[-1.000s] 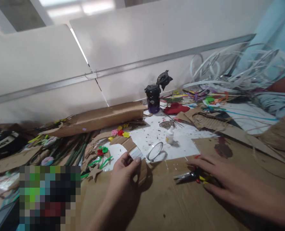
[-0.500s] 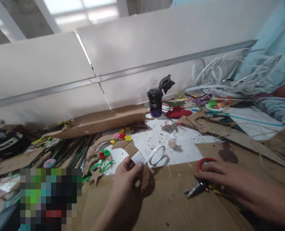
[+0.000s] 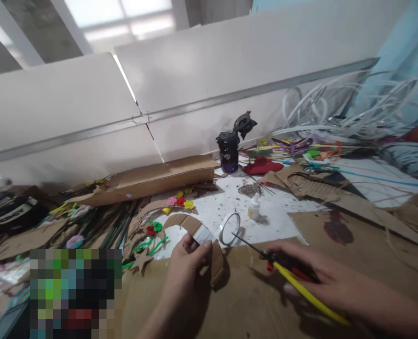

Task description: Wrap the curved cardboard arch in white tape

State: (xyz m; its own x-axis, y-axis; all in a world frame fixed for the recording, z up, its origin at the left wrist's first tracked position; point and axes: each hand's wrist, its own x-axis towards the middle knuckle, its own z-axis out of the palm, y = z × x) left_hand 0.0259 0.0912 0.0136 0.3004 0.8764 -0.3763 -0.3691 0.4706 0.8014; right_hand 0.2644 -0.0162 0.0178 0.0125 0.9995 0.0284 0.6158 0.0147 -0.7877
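- At the near edge of the bench, a brown cardboard sheet (image 3: 230,306) lies beneath both hands.
- Left hand (image 3: 188,278): grasping, with the fingers closed on a curved cardboard piece (image 3: 182,222), which is held just above the sheet. A shiny strip (image 3: 202,234), probably tape, lies across the piece by the fingertips.
- Right hand (image 3: 322,278): clenched on the red handles of the scissors (image 3: 269,266), with the dark blades angled toward the left hand. A yellow rod (image 3: 309,295) runs out beneath the hand; whether it belongs to the scissors cannot be told.
- Just beyond the hands: a clear tape roll (image 3: 229,229) almost at the blade tip, and a small white glue bottle (image 3: 254,208) on a white board (image 3: 286,200).
- Risks (judged): the blade tip could nick the left fingers or snag the strip if the right hand slips. A sticky strip could fold onto itself, and a loose hold could drop the curved piece.
- Farther back: foam flowers (image 3: 180,202), a long cardboard strip (image 3: 159,181), a dark flip-lid bottle (image 3: 228,151), red felt (image 3: 263,165) and white plastic strips (image 3: 336,108).
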